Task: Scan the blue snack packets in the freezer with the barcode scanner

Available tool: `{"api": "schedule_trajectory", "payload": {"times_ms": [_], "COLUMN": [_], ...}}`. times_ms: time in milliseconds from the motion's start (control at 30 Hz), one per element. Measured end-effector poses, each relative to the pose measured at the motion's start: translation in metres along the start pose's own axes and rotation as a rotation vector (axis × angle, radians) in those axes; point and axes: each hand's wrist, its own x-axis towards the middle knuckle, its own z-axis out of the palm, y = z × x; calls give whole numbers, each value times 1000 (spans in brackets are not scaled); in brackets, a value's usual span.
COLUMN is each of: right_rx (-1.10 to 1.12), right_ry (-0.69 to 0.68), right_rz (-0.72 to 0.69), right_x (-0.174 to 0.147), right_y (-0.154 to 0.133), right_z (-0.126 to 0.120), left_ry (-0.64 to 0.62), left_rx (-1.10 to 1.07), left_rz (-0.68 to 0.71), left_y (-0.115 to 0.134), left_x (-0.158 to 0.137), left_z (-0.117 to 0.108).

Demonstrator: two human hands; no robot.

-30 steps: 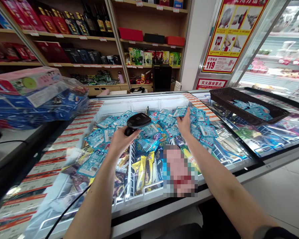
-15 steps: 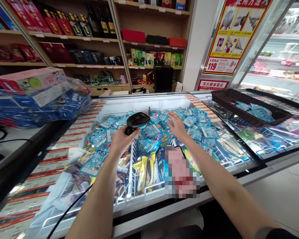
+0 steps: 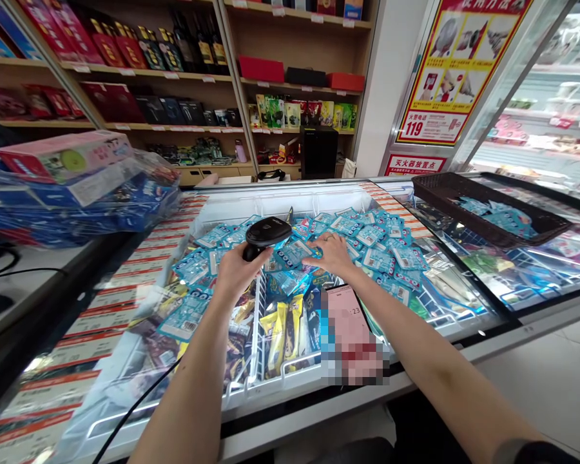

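Note:
My left hand (image 3: 239,274) is wrapped round the handle of a black barcode scanner (image 3: 269,231), its head held above the chest freezer. Small blue printed packets (image 3: 379,260) lie spread in a loose heap on the freezer's glass top. Over the middle of this heap is my right hand (image 3: 332,254), thumb and fingers apart, beside a blue packet (image 3: 294,252). Its fingertips partly overlap the packets, so contact is hard to judge. A phone (image 3: 350,316) with a pink screen, partly blurred out, lies near the front edge by my right forearm.
Under the glass, wire baskets hold yellow-wrapped ice creams (image 3: 285,332). A dark brown tray (image 3: 526,241) with more blue packets stands at the right. Plastic-wrapped boxes (image 3: 77,187) are stacked at the left. A black cord (image 3: 138,403) runs along my left forearm. Stocked shelves (image 3: 169,74) stand behind.
My right hand has drawn back slightly toward me and to the left, its fingers now bent over the packets. My left hand and the scanner stay nearly still.

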Motion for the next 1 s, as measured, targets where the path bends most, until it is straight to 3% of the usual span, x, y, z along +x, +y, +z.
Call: {"api": "schedule_trajectory", "payload": {"times_ms": [267,467,633,833,1000], "right_rx": [-61,-117,84,498,552], "right_ry": [-1,-82,-14,120,193], "right_rz": [8,11,52,230,253], "right_x": [1,2,7,11,12], "right_y": [-3,-6,2,16,21], "right_z": [1,-4,-3,3,7], "left_ry": [-2,5,2,-23,-79], "left_rx": [1,22,34,52,14], "left_rz": [11,-5,-2,-13,16], "left_y": [-3,-2,1,6,6], "left_x": [3,3,2,-2,-4], "left_z": [1,2,0,-1,0]}}
